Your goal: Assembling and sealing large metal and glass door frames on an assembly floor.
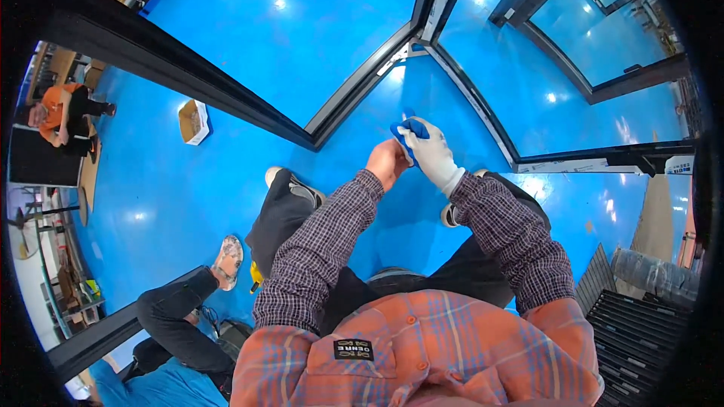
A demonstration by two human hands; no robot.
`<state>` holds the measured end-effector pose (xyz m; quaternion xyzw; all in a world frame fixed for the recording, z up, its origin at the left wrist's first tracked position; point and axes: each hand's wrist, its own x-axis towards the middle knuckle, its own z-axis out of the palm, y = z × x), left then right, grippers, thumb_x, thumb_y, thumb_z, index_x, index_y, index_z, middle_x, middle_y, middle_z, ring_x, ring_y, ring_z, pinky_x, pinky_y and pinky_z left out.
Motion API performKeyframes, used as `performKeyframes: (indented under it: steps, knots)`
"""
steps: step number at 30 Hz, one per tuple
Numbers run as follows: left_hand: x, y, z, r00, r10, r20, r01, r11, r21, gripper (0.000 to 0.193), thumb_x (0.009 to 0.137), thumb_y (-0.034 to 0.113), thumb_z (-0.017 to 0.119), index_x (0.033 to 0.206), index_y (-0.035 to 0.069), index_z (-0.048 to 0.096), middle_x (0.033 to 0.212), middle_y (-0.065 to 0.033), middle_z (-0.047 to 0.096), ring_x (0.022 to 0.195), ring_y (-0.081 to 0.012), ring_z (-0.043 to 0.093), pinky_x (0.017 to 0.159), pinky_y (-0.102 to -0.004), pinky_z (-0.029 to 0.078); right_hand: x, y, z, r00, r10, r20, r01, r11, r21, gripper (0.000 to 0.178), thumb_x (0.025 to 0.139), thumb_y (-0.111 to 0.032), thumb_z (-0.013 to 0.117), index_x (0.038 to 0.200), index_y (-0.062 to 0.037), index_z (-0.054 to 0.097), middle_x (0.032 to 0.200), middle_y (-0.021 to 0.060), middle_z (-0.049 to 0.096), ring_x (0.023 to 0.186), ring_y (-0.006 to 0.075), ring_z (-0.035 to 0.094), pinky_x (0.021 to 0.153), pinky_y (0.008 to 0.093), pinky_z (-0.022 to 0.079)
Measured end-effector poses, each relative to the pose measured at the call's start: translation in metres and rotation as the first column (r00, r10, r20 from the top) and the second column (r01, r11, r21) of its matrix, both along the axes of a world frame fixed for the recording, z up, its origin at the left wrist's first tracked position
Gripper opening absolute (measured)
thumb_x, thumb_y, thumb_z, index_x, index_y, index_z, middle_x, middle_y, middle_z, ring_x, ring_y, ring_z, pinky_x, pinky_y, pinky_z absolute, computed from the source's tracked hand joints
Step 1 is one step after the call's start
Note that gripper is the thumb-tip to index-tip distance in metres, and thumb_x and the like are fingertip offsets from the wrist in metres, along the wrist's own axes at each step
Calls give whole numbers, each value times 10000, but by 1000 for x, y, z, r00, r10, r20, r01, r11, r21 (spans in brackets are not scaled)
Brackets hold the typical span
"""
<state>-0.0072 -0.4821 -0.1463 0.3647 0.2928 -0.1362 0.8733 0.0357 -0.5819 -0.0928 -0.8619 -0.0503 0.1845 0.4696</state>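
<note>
My left hand (387, 163), bare, is closed in front of me, its fingertips pressed against the side of my right hand. What the left fingers pinch is hidden. My right hand (434, 158) wears a white knit glove, its fingers curled round a bunched blue item (416, 130). Whether this is cloth or a coated glove, I cannot make out. Both hands are held above the blue floor, between my spread legs. Beyond them, dark metal frames meet at a corner joint (415, 48), apart from my hands.
A dark frame bar (204, 79) crosses the left side; another frame (596, 157) stands right. An open carton (194, 122) sits on the floor. A person in orange (60, 109) is far left, another in blue (170, 386) lower left. Dark slatted profiles (633, 339) lie lower right.
</note>
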Motion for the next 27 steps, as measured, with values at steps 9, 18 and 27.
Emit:
performKeyframes:
  steps: [9, 18, 27]
  knots:
    - [1, -5, 8, 998, -66, 8, 66, 995, -78, 324, 956, 306, 441, 1144, 76, 572, 996, -107, 574, 869, -187, 548, 746, -316, 471, -15, 4, 3, 979, 45, 197, -71, 989, 127, 175, 837, -225, 592, 851, -63, 656, 762, 78, 655, 621, 215, 562, 589, 303, 458]
    - [18, 0, -27, 822, 112, 558, -25, 987, -161, 532, 907, 430, 492, 1318, 97, 440, 1043, -109, 599, 917, -223, 587, 777, -293, 460, -16, 17, 4, 935, 139, 327, -220, 949, 226, 115, 795, -126, 639, 859, -33, 662, 688, 68, 636, 547, 190, 540, 544, 299, 455]
    - [26, 8, -53, 658, 323, 680, -23, 911, -411, 485, 882, 477, 547, 1212, 127, 492, 1106, -108, 587, 924, -227, 595, 770, -317, 461, -42, 31, 16, 504, 618, 603, -590, 756, -282, 209, 759, -123, 658, 960, -72, 628, 792, 62, 631, 758, 263, 605, 784, 351, 469]
